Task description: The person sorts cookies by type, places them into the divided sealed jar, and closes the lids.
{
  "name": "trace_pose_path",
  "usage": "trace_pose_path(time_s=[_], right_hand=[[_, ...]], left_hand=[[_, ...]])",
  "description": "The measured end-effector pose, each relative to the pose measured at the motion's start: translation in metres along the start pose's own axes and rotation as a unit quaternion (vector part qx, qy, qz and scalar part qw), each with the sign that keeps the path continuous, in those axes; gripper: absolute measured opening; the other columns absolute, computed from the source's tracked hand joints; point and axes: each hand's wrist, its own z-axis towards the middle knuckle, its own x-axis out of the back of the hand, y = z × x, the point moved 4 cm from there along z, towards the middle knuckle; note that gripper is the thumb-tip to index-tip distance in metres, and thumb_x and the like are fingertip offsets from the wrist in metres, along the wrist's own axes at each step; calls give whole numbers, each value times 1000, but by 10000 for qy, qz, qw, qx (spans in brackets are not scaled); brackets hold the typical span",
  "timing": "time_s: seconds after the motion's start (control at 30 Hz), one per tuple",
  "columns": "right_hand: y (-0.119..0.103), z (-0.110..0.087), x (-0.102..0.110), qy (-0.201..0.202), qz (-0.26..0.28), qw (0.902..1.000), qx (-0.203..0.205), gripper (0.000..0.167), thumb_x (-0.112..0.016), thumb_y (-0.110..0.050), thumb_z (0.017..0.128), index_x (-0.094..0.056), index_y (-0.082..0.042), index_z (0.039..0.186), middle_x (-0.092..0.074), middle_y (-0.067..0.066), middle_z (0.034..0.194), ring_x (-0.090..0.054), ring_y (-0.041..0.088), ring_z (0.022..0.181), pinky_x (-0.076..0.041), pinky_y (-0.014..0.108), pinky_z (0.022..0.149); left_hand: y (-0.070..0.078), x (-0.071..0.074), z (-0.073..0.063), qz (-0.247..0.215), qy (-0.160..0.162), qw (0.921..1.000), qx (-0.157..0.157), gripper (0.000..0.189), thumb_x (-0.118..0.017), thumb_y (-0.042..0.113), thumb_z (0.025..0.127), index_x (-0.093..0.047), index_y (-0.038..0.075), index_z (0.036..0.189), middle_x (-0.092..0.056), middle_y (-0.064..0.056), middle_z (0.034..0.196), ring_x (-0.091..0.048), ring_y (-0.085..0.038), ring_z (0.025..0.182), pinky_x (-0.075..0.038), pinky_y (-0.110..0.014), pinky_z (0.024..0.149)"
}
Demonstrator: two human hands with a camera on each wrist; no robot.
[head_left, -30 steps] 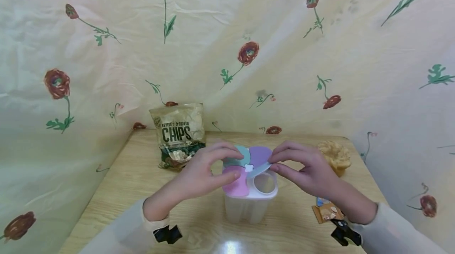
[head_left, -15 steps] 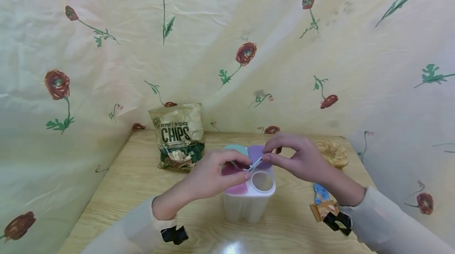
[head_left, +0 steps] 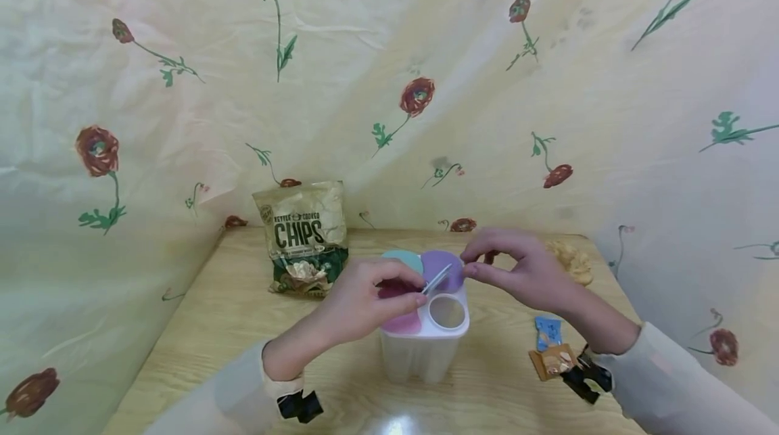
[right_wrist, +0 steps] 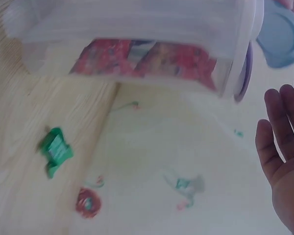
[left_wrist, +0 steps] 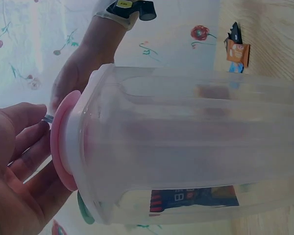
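Observation:
A clear container [head_left: 420, 357] with a white top stands on the table. Its pink lid [head_left: 404, 323], teal lid [head_left: 403, 259] and purple lid [head_left: 443, 266] lie flat, and a round opening [head_left: 447, 312] shows at the front right. Thumb and fingers of my left hand [head_left: 362, 303] pinch the light-blue lid [right_wrist: 279, 36], which is tilted up above this opening. Just right of the purple lid is my right hand [head_left: 520, 269], its fingers relaxed and holding nothing. Red packets [right_wrist: 179, 58] and a dark blue wrapper [left_wrist: 193, 197] show through the container's walls.
A chips bag [head_left: 307, 239] stands at the back left of the table [head_left: 201, 347]. On the right lie a crinkled tan item [head_left: 572, 260], a blue packet [head_left: 549, 332] and an orange packet [head_left: 552, 360]. The right wrist view shows a green packet [right_wrist: 56, 151].
The light-blue lid has swung up steeply from its tilt over the opening. My left hand has taken hold of it, and my right hand has let go and drawn slightly right.

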Motion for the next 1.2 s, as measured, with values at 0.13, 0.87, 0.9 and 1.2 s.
trace_pose_path(time_s=[0.13, 0.87, 0.9, 1.2], right_hand=[[13, -20, 11, 130, -280, 9977, -601, 30, -75, -1, 91, -73, -28, 104, -72, -10, 98, -65, 6, 85, -56, 22, 71], [95, -142, 34, -1255, -326, 9633, -2349, 17, -68, -14, 99, -73, -14, 116, -74, -6, 104, -67, 4, 92, -57, 27, 68], [99, -146, 33, -1342, -272, 9613, -2391, 17, -68, -13, 99, -73, -12, 116, -74, -4, 103, -66, 4, 92, -57, 27, 68], [132, -178, 25, -1434, -711, 9483, -2741, 29, -75, -17, 95, -70, -2, 120, -73, 14, 113, -69, 16, 95, -57, 25, 69]], left_hand=[[2, 0, -1, 123, 89, 9999, -44, 15, -80, 21, 90, -80, 16, 105, -77, 4, 99, -69, -4, 88, -61, -25, 80], [7, 3, -3, 209, 231, 9995, 76, 14, -83, 19, 88, -82, 16, 102, -79, 5, 96, -71, -3, 87, -61, -23, 78], [7, 3, -4, 178, 228, 9995, 86, 14, -83, 19, 88, -82, 16, 102, -79, 5, 96, -71, -3, 87, -61, -23, 78], [5, 3, -3, 98, 229, 9997, -37, 14, -82, 19, 89, -82, 15, 102, -79, 3, 96, -71, -3, 87, -61, -23, 78]])
